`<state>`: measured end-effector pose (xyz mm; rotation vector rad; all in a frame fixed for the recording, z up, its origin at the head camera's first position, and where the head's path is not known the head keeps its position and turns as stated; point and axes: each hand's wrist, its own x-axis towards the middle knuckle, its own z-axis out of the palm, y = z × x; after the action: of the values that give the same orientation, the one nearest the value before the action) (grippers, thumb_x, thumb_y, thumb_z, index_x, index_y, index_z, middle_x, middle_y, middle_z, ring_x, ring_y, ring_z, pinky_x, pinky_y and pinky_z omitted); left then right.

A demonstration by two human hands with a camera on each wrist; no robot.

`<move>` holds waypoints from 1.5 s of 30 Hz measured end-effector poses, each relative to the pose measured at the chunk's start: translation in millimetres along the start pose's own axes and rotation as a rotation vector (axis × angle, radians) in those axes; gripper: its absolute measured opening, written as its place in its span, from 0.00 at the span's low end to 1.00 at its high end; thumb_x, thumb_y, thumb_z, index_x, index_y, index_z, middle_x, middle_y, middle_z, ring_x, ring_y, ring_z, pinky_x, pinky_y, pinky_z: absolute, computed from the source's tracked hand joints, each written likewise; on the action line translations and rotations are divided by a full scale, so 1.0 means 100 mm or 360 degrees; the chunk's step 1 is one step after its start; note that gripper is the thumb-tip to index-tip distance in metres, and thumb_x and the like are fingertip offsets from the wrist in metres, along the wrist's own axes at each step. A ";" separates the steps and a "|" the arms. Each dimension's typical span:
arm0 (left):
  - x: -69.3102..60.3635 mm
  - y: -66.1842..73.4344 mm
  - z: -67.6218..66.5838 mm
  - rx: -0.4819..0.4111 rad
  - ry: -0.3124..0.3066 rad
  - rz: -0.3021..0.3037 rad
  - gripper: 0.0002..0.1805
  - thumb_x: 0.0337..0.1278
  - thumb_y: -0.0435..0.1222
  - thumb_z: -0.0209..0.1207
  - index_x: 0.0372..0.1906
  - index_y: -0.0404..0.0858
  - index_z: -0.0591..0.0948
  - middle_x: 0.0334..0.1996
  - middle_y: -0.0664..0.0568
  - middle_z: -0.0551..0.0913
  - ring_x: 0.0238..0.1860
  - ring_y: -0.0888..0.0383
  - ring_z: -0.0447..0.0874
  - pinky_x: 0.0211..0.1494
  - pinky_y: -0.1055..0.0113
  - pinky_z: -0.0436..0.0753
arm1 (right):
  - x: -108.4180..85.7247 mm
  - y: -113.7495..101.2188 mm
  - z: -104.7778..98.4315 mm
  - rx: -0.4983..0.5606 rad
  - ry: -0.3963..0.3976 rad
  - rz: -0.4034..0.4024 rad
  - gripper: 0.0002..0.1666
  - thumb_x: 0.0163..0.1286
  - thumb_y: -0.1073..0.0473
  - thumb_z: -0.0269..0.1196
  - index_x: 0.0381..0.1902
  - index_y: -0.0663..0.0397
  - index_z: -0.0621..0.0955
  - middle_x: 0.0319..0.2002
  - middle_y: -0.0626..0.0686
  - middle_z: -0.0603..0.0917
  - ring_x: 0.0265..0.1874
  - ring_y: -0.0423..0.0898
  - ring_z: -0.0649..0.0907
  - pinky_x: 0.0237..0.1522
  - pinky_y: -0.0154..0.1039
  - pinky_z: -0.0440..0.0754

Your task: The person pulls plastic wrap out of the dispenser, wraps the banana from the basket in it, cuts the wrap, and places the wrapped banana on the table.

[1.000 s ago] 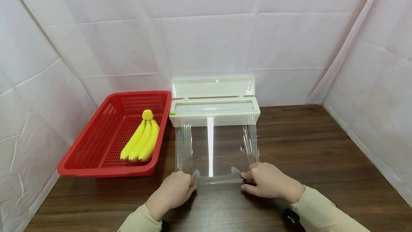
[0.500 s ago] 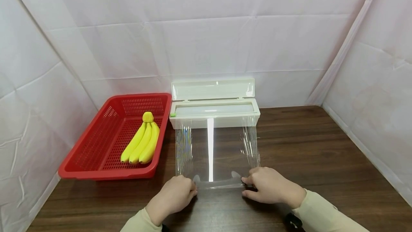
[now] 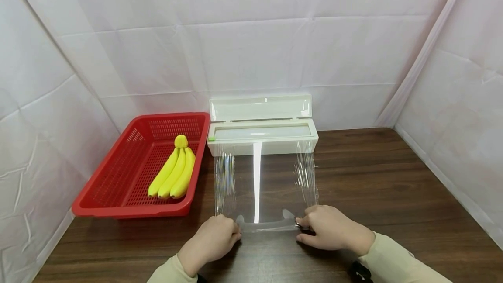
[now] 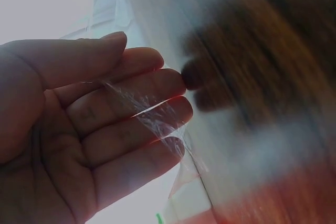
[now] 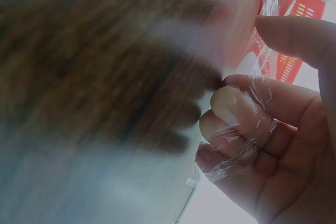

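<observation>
A clear sheet of cling film point(image 3: 275, 187) stretches from a white cling film dispenser point(image 3: 263, 146) toward the near edge of the table, its sides bunched into creases. At the sheet's near left corner my left hand point(image 3: 214, 236) pinches the film; the left wrist view shows the thumb against the index finger and film across the other fingers. My right hand point(image 3: 330, 226) holds the near right corner, with film lying over its curled fingers point(image 5: 231, 108) and the thumb standing apart. Both hands are low over the table, with fingertips at its surface.
A red plastic basket point(image 3: 129, 211) with a bunch of yellow bananas point(image 3: 174, 171) stands left of the dispenser. The dispenser's lid point(image 3: 261, 107) is raised at the back. White cloth walls point(image 3: 251, 56) border the dark wooden table point(image 3: 377, 178).
Both hands have drawn slightly nearer to the body, with the cling film still stretched between them and the dispenser. The basket and bananas stay in place.
</observation>
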<state>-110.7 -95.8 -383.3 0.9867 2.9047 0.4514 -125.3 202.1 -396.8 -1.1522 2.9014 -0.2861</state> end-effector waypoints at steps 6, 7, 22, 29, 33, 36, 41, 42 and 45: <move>0.00 0.00 -0.01 -0.0024 -0.0014 0.0009 0.07 0.52 0.35 0.63 0.21 0.42 0.85 0.17 0.58 0.81 0.18 0.67 0.73 0.22 0.72 0.72 | 0.00 0.00 0.00 0.0021 -0.0017 0.0000 0.22 0.58 0.44 0.65 0.44 0.53 0.86 0.21 0.41 0.74 0.17 0.31 0.63 0.20 0.29 0.64; 0.00 0.00 -0.01 -0.0028 -0.0017 0.0008 0.07 0.52 0.35 0.63 0.21 0.42 0.85 0.17 0.58 0.81 0.18 0.67 0.73 0.22 0.72 0.72 | -0.01 0.00 0.00 0.0022 -0.0018 0.0000 0.22 0.58 0.45 0.65 0.44 0.53 0.86 0.22 0.41 0.74 0.17 0.31 0.63 0.20 0.29 0.64; 0.02 0.01 -0.01 0.0128 -0.0018 0.0028 0.05 0.46 0.30 0.65 0.22 0.43 0.84 0.18 0.56 0.81 0.22 0.59 0.79 0.23 0.68 0.75 | 0.00 0.03 0.00 -0.0015 0.0017 -0.0026 0.19 0.61 0.51 0.64 0.46 0.54 0.85 0.26 0.42 0.73 0.22 0.32 0.65 0.23 0.29 0.68; 0.02 0.05 0.04 0.0212 -0.0035 -0.0036 0.12 0.46 0.23 0.59 0.24 0.43 0.86 0.25 0.52 0.76 0.26 0.56 0.78 0.22 0.68 0.75 | -0.02 0.09 0.03 0.0056 -0.0003 -0.0027 0.17 0.62 0.56 0.64 0.48 0.56 0.84 0.31 0.43 0.73 0.25 0.32 0.64 0.28 0.27 0.69; 0.00 0.06 0.05 0.0243 -0.0010 -0.0065 0.13 0.45 0.23 0.61 0.28 0.44 0.88 0.28 0.52 0.70 0.29 0.55 0.73 0.23 0.68 0.75 | -0.03 0.10 0.04 0.0102 0.0014 -0.0047 0.17 0.61 0.59 0.65 0.49 0.56 0.83 0.34 0.44 0.71 0.29 0.33 0.67 0.30 0.26 0.70; -0.01 0.06 0.06 0.0246 0.0020 -0.0092 0.12 0.45 0.24 0.62 0.28 0.44 0.88 0.30 0.53 0.69 0.33 0.54 0.71 0.23 0.66 0.75 | -0.03 0.10 0.05 0.0121 0.0056 -0.0083 0.18 0.61 0.63 0.65 0.50 0.56 0.83 0.39 0.46 0.72 0.35 0.36 0.70 0.33 0.28 0.73; -0.01 0.06 0.07 0.0344 0.0059 -0.0049 0.09 0.43 0.26 0.64 0.26 0.44 0.87 0.28 0.52 0.72 0.32 0.53 0.72 0.24 0.64 0.75 | -0.04 0.10 0.04 0.0146 0.0076 -0.0095 0.18 0.61 0.67 0.64 0.50 0.57 0.82 0.36 0.45 0.72 0.33 0.35 0.69 0.33 0.27 0.73; -0.01 0.05 0.07 0.0371 0.0062 -0.0033 0.09 0.43 0.26 0.64 0.26 0.45 0.87 0.27 0.52 0.73 0.31 0.53 0.73 0.24 0.64 0.75 | -0.04 0.10 0.03 0.0145 0.0065 -0.0088 0.18 0.61 0.67 0.63 0.50 0.58 0.82 0.35 0.45 0.72 0.32 0.34 0.69 0.32 0.27 0.72; 0.00 0.05 0.07 0.0392 0.0029 -0.0013 0.10 0.42 0.25 0.63 0.24 0.45 0.85 0.23 0.51 0.76 0.27 0.53 0.77 0.25 0.63 0.76 | -0.03 0.09 0.02 0.0136 0.0037 -0.0077 0.18 0.61 0.67 0.63 0.50 0.59 0.82 0.35 0.46 0.76 0.33 0.35 0.73 0.33 0.28 0.76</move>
<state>-107.0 -90.2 -388.4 1.0005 3.0325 0.1024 -129.0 210.8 -400.6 -1.2149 2.8525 -0.4227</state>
